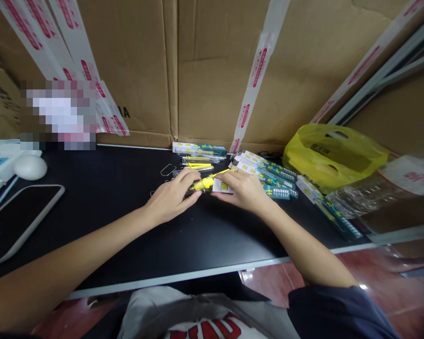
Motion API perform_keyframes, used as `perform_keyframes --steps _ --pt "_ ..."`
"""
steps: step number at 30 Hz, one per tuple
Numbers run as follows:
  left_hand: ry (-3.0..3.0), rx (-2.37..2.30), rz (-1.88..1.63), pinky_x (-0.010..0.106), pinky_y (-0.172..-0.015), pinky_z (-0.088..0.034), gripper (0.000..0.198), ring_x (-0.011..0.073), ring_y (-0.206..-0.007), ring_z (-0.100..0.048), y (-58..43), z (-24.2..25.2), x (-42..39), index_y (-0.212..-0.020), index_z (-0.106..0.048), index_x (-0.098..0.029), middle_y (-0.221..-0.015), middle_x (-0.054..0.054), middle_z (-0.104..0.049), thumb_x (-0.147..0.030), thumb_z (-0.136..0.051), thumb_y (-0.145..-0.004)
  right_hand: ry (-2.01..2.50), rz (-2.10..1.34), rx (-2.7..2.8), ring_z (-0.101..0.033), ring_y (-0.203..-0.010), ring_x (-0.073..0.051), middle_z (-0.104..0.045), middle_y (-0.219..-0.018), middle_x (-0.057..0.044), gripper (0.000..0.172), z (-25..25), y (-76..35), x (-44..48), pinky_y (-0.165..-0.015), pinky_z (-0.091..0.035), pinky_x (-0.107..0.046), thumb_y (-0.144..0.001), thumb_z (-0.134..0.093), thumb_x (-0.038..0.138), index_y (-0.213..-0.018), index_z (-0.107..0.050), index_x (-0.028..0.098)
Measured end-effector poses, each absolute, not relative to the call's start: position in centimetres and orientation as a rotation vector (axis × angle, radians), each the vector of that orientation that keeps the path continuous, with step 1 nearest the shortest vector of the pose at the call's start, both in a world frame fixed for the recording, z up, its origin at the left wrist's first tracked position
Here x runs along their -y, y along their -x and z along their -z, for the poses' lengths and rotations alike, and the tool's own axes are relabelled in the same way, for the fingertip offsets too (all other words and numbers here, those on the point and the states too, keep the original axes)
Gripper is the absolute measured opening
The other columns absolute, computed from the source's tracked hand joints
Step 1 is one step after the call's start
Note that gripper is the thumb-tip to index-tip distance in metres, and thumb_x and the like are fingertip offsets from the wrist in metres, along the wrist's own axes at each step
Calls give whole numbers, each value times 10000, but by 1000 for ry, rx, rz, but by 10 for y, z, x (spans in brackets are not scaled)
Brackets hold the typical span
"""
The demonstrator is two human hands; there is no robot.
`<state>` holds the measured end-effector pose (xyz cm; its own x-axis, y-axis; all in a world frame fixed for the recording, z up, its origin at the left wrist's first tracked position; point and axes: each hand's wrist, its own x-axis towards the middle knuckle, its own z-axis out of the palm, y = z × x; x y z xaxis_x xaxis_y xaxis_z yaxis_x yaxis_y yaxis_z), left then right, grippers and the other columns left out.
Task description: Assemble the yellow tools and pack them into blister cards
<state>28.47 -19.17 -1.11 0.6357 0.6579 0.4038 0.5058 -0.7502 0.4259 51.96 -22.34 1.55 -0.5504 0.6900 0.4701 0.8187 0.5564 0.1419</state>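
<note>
My left hand point(175, 195) rests on the black table point(109, 226), its fingers closed round a small yellow tool point(205, 182) with a thin tip. My right hand point(245, 190) lies just to the right, fingers pinched on a white printed card point(223, 187) that meets the yellow tool. Behind the hands lie clear packs with yellow tools point(198, 162) and one long green-and-white pack point(199, 149). A fanned pile of green-and-white cards point(268, 174) spreads out to the right of my right hand.
A yellow plastic bag point(334, 155) and crinkled clear plastic point(360, 197) sit at the right. A phone point(17, 219) and a white mouse-like object point(30, 167) lie at the left. Taped cardboard boxes point(205, 70) wall the back. The table edge point(198, 275) runs near me.
</note>
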Motion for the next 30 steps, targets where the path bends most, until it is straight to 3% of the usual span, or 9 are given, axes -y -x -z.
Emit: perform_keyframes --steps 9,17,20,24,30 --pt "-2645 -1113 -695 291 -582 -431 242 189 -724 -606 -284 6 191 -932 -493 -201 -910 39 -608 -425 -515 -842 1221 572 2445 -658 -774 -198 -720 -903 -79 415 -17 -520 225 -633 -436 -284 -907 -493 527 -1085 -629 177" --pt "-2757 -1176 -444 303 -578 -446 171 247 -739 -666 -287 14 193 -879 -515 -192 -895 86 -669 -351 -452 -882 1068 726 2531 -629 -738 -192 -701 -832 -63 407 -16 -515 226 -638 -423 -307 -936 -458 487 -1090 -644 159" --pt "-2758 -1225 -376 303 -567 -458 201 266 -726 -686 -289 13 196 -990 -510 -170 -878 103 -691 -317 -461 -861 1016 744 2578 -621 -760 -187 -693 -848 -67 387 -14 -513 227 -634 -406 -300 -950 -451 452 -1111 -637 153" --pt "-2795 -1348 -256 305 -554 -464 463 277 -677 -697 -291 10 201 -1269 -392 -114 -843 114 -707 -291 -448 -845 959 760 2611 -587 -742 -170 -663 -830 -67 374 -9 -510 228 -618 -371 -290 -958 -446 435 -1108 -631 146" --pt "-2712 -1281 -135 330 -583 -465 615 313 -733 -699 -294 12 209 -1384 -308 -83 -838 127 -710 -306 -447 -828 893 798 2672 -538 -719 -155 -631 -813 -50 346 -4 -499 233 -604 -330 -295 -978 -416 395 -1135 -609 155"
